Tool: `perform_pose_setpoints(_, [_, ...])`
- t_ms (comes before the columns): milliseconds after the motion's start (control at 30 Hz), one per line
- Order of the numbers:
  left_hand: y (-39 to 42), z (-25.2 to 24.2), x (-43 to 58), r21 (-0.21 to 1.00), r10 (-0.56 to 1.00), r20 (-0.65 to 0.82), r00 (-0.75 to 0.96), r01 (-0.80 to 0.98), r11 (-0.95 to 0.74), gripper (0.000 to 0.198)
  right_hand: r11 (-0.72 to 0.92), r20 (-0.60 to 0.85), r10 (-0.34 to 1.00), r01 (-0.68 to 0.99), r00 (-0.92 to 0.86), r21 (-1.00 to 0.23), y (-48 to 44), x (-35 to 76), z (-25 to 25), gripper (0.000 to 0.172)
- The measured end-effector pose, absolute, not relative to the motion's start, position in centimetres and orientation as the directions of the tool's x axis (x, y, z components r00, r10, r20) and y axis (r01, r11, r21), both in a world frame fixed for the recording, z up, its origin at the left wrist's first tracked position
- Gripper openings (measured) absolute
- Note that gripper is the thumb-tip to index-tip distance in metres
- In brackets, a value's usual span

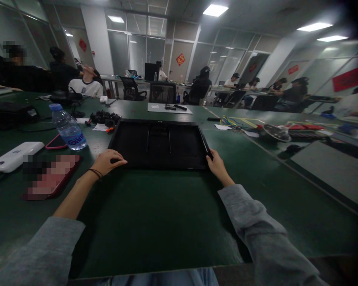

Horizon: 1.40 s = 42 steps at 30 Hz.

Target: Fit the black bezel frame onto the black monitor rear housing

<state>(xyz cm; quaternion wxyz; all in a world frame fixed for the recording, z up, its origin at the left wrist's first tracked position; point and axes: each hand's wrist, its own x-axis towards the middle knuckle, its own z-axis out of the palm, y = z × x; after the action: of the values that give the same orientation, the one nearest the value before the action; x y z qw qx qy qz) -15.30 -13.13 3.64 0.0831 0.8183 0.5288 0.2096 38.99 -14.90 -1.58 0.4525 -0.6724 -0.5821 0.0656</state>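
Note:
A black rectangular tray-like panel (159, 143) lies flat on the green table (155, 222) in front of me. My left hand (107, 162) rests on its near left corner, fingers curled over the rim. My right hand (216, 163) grips the near right corner, fingers closed around the edge. Both arms wear grey sleeves, and a dark band circles my left wrist.
A water bottle (68, 129), a white power bank (13, 157) and a pink phone (57, 142) lie to the left. Black parts (105, 118) sit behind the panel. A grey mat (169, 108) lies farther back. Cables (237, 121) and tools spread right. Several people sit at far tables.

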Motion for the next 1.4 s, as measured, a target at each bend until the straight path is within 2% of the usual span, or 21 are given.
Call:
perform_pose_setpoints(67, [-12.3, 3.0, -16.1, 0.365, 0.898, 0.386, 0.21, 0.859, -0.358, 0.049, 0.046, 0.429, 0.838, 0.74, 0.336, -0.671, -15.0, 38.7, -1.4, 0.051])
perform_pose_setpoints(133, [-11.6, 2.4, -16.8, 0.393, 0.901, 0.433, -0.02, 0.904, -0.169, 0.062, 0.034, 0.423, 0.835, 0.736, 0.351, -0.676, -15.0, 38.4, -1.3, 0.052])
perform_pose_setpoints(233, [-11.2, 1.8, -17.2, 0.437, 0.946, 0.266, -0.184, 0.898, 0.052, 0.072, 0.034, 0.415, 0.832, 0.712, 0.369, -0.702, -14.8, 38.3, -1.1, 0.052])
perform_pose_setpoints(333, [-11.6, 2.2, -16.9, 0.393, 0.971, 0.133, -0.197, 0.91, 0.13, 0.061, 0.036, 0.418, 0.827, 0.706, 0.376, -0.707, -14.8, 38.3, -0.9, 0.048])
perform_pose_setpoints(600, [-14.0, 4.5, -14.9, 0.161, 0.985, 0.146, -0.087, 0.985, 0.063, 0.052, 0.025, 0.428, 0.825, 0.732, 0.37, -0.681, -14.7, 39.6, -0.6, 0.045])
perform_pose_setpoints(867, [-14.1, 4.5, -14.1, 0.208, 0.988, 0.143, -0.059, 0.978, 0.028, 0.054, 0.006, 0.455, 0.807, 0.765, 0.377, -0.644, -15.2, 40.9, -0.8, 0.045])
perform_pose_setpoints(1167, [-14.1, 4.5, -13.6, 0.138, 0.988, 0.142, -0.054, 0.99, 0.034, 0.05, 0.072, 0.561, 0.759, 0.814, 0.331, -0.577, -15.6, 40.1, 0.0, 0.041])
perform_pose_setpoints(1400, [-14.5, 5.1, -13.4, 0.126, 0.985, 0.153, -0.086, 0.99, 0.067, 0.054, 0.074, 0.548, 0.766, 0.801, 0.336, -0.595, -15.5, 40.4, -0.2, 0.039])
